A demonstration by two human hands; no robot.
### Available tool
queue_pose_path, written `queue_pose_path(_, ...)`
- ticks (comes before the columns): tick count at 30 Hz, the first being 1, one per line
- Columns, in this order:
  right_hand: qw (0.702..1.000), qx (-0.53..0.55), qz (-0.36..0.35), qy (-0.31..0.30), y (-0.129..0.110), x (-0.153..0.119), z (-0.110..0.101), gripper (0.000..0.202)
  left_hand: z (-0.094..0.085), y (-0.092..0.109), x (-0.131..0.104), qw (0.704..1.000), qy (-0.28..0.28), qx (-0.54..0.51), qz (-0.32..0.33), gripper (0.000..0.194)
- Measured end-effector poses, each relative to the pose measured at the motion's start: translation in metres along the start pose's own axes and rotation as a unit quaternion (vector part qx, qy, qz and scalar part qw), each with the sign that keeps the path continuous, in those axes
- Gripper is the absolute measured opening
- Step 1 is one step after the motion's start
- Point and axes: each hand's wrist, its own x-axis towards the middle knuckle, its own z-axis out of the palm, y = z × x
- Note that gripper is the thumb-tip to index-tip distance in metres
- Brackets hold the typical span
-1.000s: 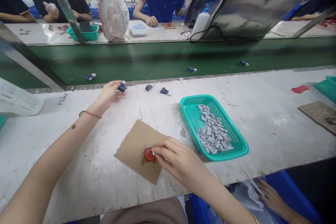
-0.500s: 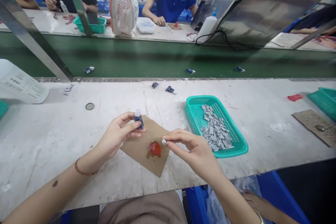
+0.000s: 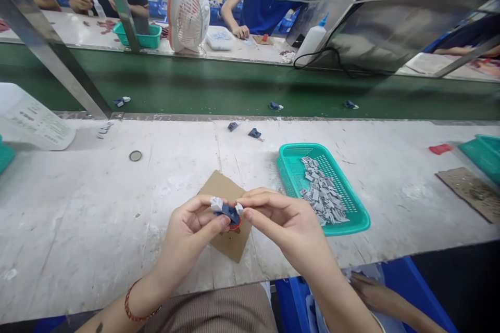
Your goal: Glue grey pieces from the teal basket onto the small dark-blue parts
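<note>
My left hand (image 3: 191, 229) pinches a small dark blue plastic part (image 3: 229, 212) that has a light grey piece (image 3: 216, 204) on its left end. Between the thumb and fingertips of my right hand (image 3: 285, 218) is a small light grey piece (image 3: 239, 208), held against the blue part's right end; whether it is seated there I cannot tell. Below them, a brown cardboard sheet (image 3: 230, 247) lies on the table, and the red cap (image 3: 236, 227) on it is mostly hidden by my hands. Right of my right hand stands a green basket (image 3: 361, 218) with many small grey pieces (image 3: 324, 192).
Two blue parts (image 3: 255, 133) lie near the table's far edge, and several blue-and-grey parts (image 3: 275, 106) are on the green belt (image 3: 195, 83). A bottle cap (image 3: 135, 156) and white jug (image 3: 35, 119) are at left. Co-workers sit opposite; another person's arm (image 3: 386, 296) reaches into a blue bin (image 3: 414, 291).
My left hand has come down and right, tilting the blue part sideways over the red cap. The grey piece in my right hand now meets its end. The parts on the belt have shifted left.
</note>
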Motion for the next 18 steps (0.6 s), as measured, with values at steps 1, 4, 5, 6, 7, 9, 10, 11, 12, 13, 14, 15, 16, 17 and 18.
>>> queue_pose_path(1,1.0,-0.02,-0.01,-0.001,-0.001,-0.001,0.001,0.009,0.0,0.0,-0.001,1.0,0.003,0.001,0.001,0.012)
queue_pose_path(4,0.995,-0.088,-0.044,-0.001,-0.005,-0.003,0.004,0.015,0.001,0.0,-0.002,1.0,0.006,0.003,0.004,0.011)
queue_pose_path(5,0.992,-0.11,-0.055,0.001,-0.006,-0.004,0.004,0.017,0.002,0.0,-0.003,1.0,0.006,0.001,0.005,0.011)
queue_pose_path(6,0.99,-0.128,-0.066,0.003,-0.006,-0.005,0.005,0.018,0.002,0.0,-0.003,1.0,0.006,0.0,0.007,0.011)
queue_pose_path(7,0.987,-0.144,-0.076,0.003,-0.006,-0.006,0.005,0.019,0.002,0.0,-0.003,1.0,0.005,-0.002,0.009,0.011)
queue_pose_path(9,0.981,-0.172,-0.089,-0.003,-0.006,-0.007,0.005,0.021,0.003,-0.001,-0.004,1.0,0.007,-0.002,0.014,0.011)
queue_pose_path(10,0.979,-0.183,-0.094,-0.007,-0.006,-0.008,0.005,0.022,0.003,-0.002,-0.004,1.0,0.009,0.0,0.017,0.011)
queue_pose_path(11,0.977,-0.191,-0.097,-0.011,-0.005,-0.008,0.004,0.021,0.003,-0.003,-0.004,1.0,0.012,0.002,0.021,0.011)
queue_pose_path(12,0.975,-0.197,-0.097,-0.016,-0.005,-0.008,0.004,0.021,0.003,-0.004,-0.004,1.0,0.016,0.004,0.027,0.012)
queue_pose_path(13,0.975,-0.199,-0.095,-0.018,-0.005,-0.009,0.004,0.02,0.003,-0.005,-0.003,0.999,0.021,0.007,0.033,0.014)
queue_pose_path(14,0.975,-0.199,-0.093,-0.02,-0.004,-0.009,0.005,0.02,0.003,-0.006,-0.003,0.999,0.026,0.01,0.038,0.016)
queue_pose_path(15,0.976,-0.196,-0.091,-0.021,-0.004,-0.01,0.005,0.02,0.003,-0.007,-0.003,0.998,0.031,0.015,0.044,0.017)
queue_pose_path(16,0.977,-0.193,-0.089,-0.02,-0.003,-0.011,0.006,0.021,0.003,-0.008,-0.003,0.998,0.037,0.02,0.05,0.019)
queue_pose_path(17,0.978,-0.188,-0.089,-0.017,-0.003,-0.012,0.006,0.022,0.003,-0.009,-0.003,0.997,0.042,0.026,0.056,0.02)
queue_pose_path(18,0.979,-0.181,-0.088,-0.012,-0.002,-0.012,0.006,0.022,0.003,-0.009,-0.003,0.997,0.047,0.033,0.061,0.02)
